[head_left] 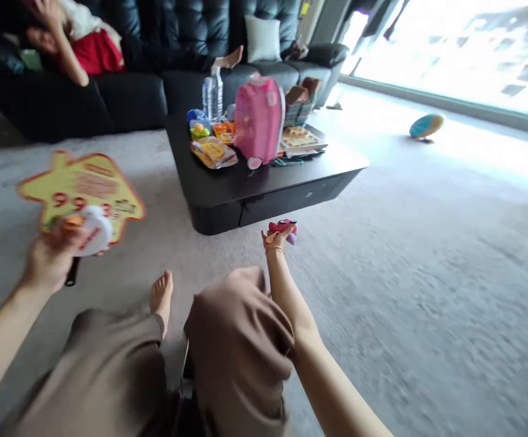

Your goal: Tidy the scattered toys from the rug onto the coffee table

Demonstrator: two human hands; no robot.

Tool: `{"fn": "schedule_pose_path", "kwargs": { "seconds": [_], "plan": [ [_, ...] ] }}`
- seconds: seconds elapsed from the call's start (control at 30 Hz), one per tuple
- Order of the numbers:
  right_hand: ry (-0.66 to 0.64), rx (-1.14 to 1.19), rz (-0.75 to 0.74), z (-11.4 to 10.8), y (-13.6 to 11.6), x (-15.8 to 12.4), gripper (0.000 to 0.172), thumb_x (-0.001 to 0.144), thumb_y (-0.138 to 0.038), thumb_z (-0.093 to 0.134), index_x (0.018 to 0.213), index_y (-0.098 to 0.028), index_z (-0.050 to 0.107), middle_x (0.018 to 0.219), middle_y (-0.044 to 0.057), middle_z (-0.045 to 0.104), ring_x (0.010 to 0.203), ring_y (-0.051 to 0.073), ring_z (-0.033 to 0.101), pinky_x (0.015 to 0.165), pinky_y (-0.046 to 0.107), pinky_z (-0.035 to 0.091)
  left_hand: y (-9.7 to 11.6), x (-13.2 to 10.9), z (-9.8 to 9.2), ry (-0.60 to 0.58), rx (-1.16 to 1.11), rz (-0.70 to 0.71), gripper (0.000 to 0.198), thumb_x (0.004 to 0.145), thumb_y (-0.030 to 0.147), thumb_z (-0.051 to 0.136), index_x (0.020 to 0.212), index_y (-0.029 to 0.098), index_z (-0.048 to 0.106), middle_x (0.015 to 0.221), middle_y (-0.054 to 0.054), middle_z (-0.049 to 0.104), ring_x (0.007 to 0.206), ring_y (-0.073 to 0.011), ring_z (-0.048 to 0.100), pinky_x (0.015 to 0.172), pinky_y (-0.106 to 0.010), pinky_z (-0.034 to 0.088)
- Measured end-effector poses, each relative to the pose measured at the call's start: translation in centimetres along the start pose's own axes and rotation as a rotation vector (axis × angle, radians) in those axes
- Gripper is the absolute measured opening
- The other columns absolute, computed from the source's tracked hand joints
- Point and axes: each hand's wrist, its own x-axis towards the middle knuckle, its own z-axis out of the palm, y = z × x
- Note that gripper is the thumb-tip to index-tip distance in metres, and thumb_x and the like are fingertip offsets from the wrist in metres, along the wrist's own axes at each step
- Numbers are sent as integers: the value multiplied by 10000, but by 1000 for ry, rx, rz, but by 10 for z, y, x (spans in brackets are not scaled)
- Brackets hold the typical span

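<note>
My left hand (pixel 57 255) is closed around a yellow house-shaped hand fan (pixel 95 176) with a red border and red numerals. A round white piece (pixel 94 232) and a black handle end (pixel 72 272) show at the same hand. Out past my knee, my right hand (pixel 273 237) holds a small bundle of toys: a pink-red piece with dark spots (pixel 283 226) and a purple piece (pixel 291 238). Their exact kind is too small to tell. This hand is just in front of the black coffee table (pixel 218 185), apart from it.
On the table stand a pink toy suitcase (pixel 259 118), clear plastic bottles (pixel 213 97), snack packets (pixel 213 152), books (pixel 303 139) and a basket (pixel 298 109). Behind it, a person (pixel 95 51) lies on the black sofa (pixel 132 100). A blue-and-orange ball (pixel 426 125) rests on the grey carpet (pixel 405 273).
</note>
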Motion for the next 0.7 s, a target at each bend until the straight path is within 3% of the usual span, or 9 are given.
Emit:
{"fn": "schedule_pose_path", "kwargs": {
  "seconds": [0.07,0.13,0.23,0.3,0.43,0.57,0.7],
  "plan": [
    [97,374,194,6,7,24,636,901,-740,141,924,-264,561,709,-48,603,654,127,580,757,335,522,23,51,44,-93,26,80,455,627,520,844,976,260,710,943,75,740,762,-176,668,576,-301,623],
    [89,536,249,17,5,43,583,925,-702,193,907,-262,575,690,-59,618,641,121,587,733,314,511,38,85,107,-242,34,80,454,643,495,832,964,189,729,914,-8,749,729,-189,682,587,-323,624],
    [120,677,262,26,0,65,569,925,-697,221,899,-262,586,626,-63,623,606,127,602,674,291,504,40,102,196,-342,31,54,503,651,550,801,878,108,729,712,-57,719,574,-197,672,511,-311,587],
    [133,727,263,24,0,75,587,914,-719,214,877,-258,576,567,-62,609,565,133,606,639,284,503,34,102,235,-318,48,54,497,672,571,776,829,102,729,659,-58,703,534,-200,665,483,-288,557],
    [117,754,250,11,4,89,575,865,-773,331,829,-242,550,531,-45,625,499,136,601,609,296,514,14,96,268,-251,179,141,398,726,513,756,740,116,735,655,-48,702,589,-190,666,519,-235,512],
    [103,724,229,4,6,88,636,750,-862,429,804,-240,550,512,-41,626,489,149,614,581,305,515,3,99,284,-370,238,187,350,740,458,761,688,114,724,633,-34,688,627,-184,662,551,-213,491],
    [83,745,232,-15,5,73,639,751,-860,434,801,-238,575,500,-56,603,458,128,593,557,289,517,6,113,306,-458,133,98,384,725,486,774,768,107,729,671,-34,699,655,-189,679,563,-217,530]
  ]
}}
